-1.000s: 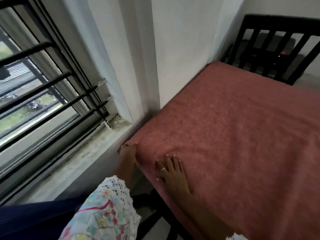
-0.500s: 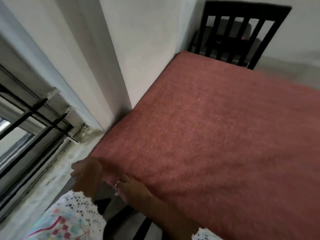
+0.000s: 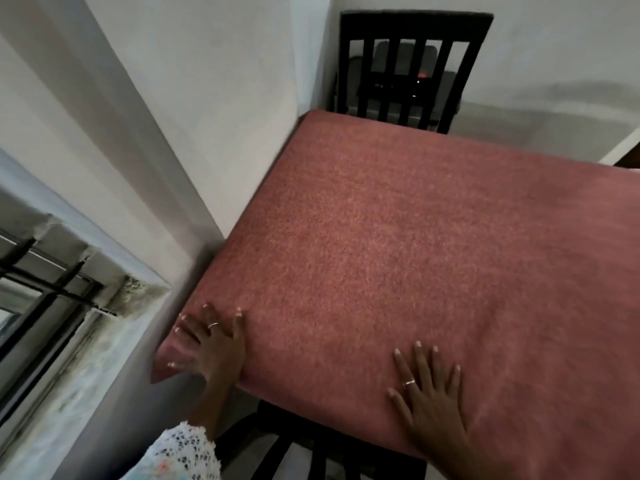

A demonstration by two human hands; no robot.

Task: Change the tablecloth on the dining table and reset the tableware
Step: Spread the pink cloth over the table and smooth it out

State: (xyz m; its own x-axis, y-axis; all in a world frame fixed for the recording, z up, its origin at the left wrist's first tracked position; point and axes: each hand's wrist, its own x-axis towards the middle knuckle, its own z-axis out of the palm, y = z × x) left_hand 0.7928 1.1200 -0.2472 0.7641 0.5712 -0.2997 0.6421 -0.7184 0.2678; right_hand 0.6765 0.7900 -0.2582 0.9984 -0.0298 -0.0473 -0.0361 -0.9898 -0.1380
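**Cloth laid on the desk; smoothing at the near corner**

The red tablecloth (image 3: 415, 271) covers the whole desk top in view, flat and free of visible wrinkles ahead of your fingers. Its near edge drapes over the desk just under your palms, and a small flap of cloth sticks out at the corner beside your left thumb.

Your left hand (image 3: 211, 344) lies flat on that near corner, fingers spread and open, gripping nothing; a ring shows on one finger. Your right hand (image 3: 429, 396) lies flat on the cloth further along the near edge, well apart from the left, fingers likewise splayed and open, also ringed.

No tableware is in view anywhere on the cloth.

Beyond your fingertips, at the far end of the desk, stands a dark slatted chair (image 3: 412, 64). The white wall (image 3: 214, 116) runs along the cloth's edge to the outside of your left fingers; the barred window (image 3: 41, 299) sits further out that way. A second dark chair (image 3: 311, 452) shows below your wrists.

Judgement: the step in hand is smoothing and squaring the fresh cloth. Next, you likely need to tuck or flatten the corner flap, check that the overhang is even, then bring the tableware back.
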